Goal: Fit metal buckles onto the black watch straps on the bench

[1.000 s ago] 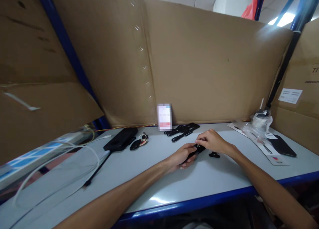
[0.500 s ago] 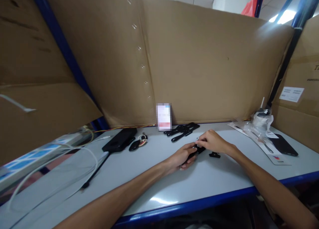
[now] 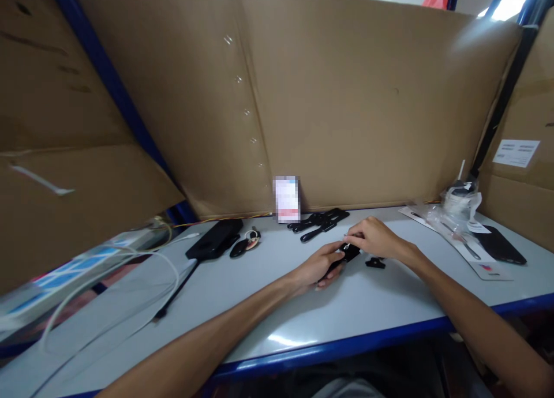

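My left hand (image 3: 318,266) and my right hand (image 3: 375,239) meet over a small black part (image 3: 348,252) just above the white table (image 3: 268,305). The left fingers curl round the part's near end. The right fingertips pinch at its far end, where a small shiny bit shows. A loose small black piece (image 3: 374,263) lies on the table just right of the hands, below my right wrist. Behind the hands lies a pile of several flat black parts (image 3: 319,222).
A black case (image 3: 215,238) and a key fob with keys (image 3: 244,243) lie at the left, with white cables (image 3: 108,294) beyond. Clear bags and a card (image 3: 454,225) and a black phone (image 3: 502,245) sit at the right. Cardboard walls (image 3: 346,109) enclose the back and sides.
The view has shifted slightly. Both hands stay on the black part, with only small finger movements.
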`<state>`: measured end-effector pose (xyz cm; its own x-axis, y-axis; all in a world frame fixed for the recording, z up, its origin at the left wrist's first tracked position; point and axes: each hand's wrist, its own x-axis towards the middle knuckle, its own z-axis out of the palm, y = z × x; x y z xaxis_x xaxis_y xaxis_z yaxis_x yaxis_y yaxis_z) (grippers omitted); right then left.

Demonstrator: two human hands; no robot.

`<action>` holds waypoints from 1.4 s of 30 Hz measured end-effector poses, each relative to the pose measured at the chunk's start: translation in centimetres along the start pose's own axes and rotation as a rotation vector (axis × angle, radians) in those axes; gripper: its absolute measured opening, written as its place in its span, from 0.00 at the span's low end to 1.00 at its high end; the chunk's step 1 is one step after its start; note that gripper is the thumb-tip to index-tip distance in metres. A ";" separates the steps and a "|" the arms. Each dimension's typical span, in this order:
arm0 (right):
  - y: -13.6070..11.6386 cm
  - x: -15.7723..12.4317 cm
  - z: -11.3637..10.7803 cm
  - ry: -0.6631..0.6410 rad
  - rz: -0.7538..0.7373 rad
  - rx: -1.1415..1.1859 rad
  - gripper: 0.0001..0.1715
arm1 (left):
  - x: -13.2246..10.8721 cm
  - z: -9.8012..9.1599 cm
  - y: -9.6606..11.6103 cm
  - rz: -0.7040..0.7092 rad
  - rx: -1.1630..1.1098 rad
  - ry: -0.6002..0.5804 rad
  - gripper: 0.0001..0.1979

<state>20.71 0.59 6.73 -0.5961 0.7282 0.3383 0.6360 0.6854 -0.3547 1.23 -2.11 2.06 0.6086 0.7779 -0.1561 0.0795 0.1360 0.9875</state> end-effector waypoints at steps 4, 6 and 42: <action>0.1 0.1 0.1 -0.002 0.030 -0.032 0.26 | 0.0 0.1 -0.1 0.017 0.020 0.022 0.19; 0.1 0.1 0.2 -0.020 0.028 -0.017 0.27 | 0.0 0.2 -0.1 0.014 0.026 0.034 0.18; -2.3 -0.3 2.3 -0.006 0.284 -0.468 0.21 | 1.5 0.3 -1.6 0.351 0.024 0.358 0.27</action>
<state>18.26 -1.19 5.43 -0.3709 0.8854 0.2800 0.9217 0.3878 -0.0051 2.22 -1.34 0.30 0.2928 0.9365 0.1928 -0.0608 -0.1830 0.9812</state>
